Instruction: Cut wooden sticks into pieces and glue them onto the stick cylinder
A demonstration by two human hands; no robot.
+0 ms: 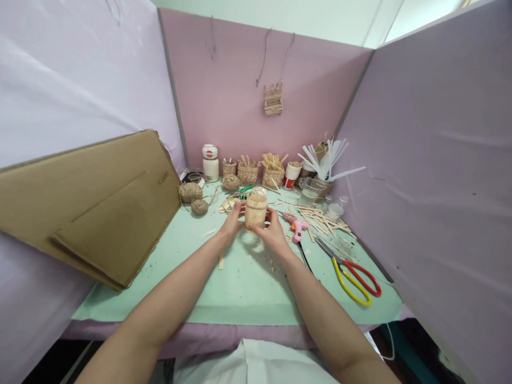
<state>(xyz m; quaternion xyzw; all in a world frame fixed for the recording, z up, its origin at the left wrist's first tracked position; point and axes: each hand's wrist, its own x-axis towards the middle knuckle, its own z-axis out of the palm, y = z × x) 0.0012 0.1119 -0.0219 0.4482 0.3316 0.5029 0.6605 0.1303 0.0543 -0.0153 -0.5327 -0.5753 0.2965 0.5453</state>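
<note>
Illumination: bright, diffuse, palest at the upper right above the partition top; broad whitish sheen on the left wall panel [80, 80], greyer shade on the right wall panel [432, 160], soft-edged shadow on the tabletop [240, 298] below the right hand [274, 233]. Image condition: wide-angle, panel edges splayed, forearms [172, 296] stretched toward the lower border; fine detail soft among the small containers [248, 174] at the rear, lower corners partly near black.

A creased white cloth garment [276, 365] is worn. The left hand [231, 224], right hand [276, 234] and slender forearms [186, 285] are left bare.
</note>
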